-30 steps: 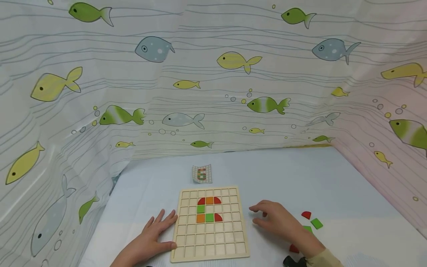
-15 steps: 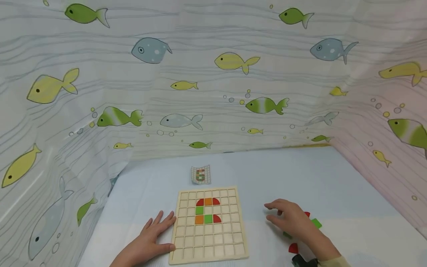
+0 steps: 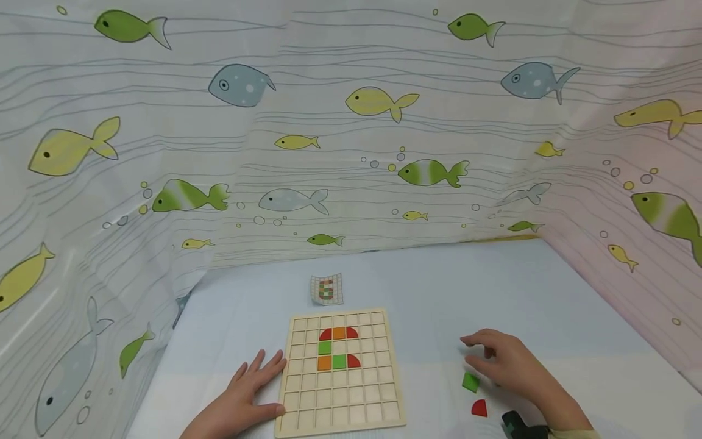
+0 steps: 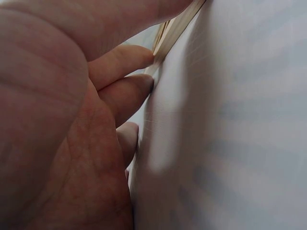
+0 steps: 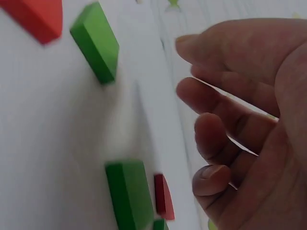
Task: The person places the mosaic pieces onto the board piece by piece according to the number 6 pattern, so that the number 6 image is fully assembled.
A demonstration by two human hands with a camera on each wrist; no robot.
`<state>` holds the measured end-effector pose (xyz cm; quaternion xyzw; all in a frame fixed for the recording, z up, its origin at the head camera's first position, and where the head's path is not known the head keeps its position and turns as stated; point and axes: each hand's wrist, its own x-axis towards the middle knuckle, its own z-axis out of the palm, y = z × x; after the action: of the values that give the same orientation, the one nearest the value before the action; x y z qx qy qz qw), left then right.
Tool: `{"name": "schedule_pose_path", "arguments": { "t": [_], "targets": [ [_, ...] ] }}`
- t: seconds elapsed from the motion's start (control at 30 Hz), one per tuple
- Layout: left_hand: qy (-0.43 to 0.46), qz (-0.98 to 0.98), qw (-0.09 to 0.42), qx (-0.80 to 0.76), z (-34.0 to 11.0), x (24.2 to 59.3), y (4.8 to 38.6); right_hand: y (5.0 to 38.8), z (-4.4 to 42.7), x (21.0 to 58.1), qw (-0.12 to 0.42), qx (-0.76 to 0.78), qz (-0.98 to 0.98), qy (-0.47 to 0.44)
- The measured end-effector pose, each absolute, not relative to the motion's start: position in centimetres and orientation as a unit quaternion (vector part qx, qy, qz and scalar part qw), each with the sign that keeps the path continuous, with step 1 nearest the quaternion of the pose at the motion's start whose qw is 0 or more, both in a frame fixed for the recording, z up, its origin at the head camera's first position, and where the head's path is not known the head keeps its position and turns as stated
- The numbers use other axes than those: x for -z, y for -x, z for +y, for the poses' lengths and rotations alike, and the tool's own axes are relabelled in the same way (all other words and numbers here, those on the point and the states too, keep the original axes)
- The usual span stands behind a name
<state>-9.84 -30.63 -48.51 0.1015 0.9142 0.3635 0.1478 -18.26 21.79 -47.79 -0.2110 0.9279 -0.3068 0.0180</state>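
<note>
The grid board (image 3: 355,412) lies on the bench (image 3: 433,292), side edges running away from the person; almost square, its long axis I cannot tell. The left hand (image 3: 245,395) touches it, fingers straight; the right hand (image 3: 507,361), fingers bent loosely around nothing, is near a green piece (image 3: 470,383).

The right grip (image 5: 261,134) hangs near green blocks (image 5: 132,194) and red blocks (image 5: 37,19).

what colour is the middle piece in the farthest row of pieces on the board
Orange; the middle piece shows best in the head view.
</note>
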Motion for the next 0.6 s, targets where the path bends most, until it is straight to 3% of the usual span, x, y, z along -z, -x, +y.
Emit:
{"name": "schedule_pose_path", "arguments": {
  "t": [0.6],
  "targets": [
    [-0.103, 0.913, 0.15, -0.364, -30.9, 48.8, 9.8, 18.1, 26.8, 47.7, 0.143, 0.306, 0.915, 0.219]
  ]
}}
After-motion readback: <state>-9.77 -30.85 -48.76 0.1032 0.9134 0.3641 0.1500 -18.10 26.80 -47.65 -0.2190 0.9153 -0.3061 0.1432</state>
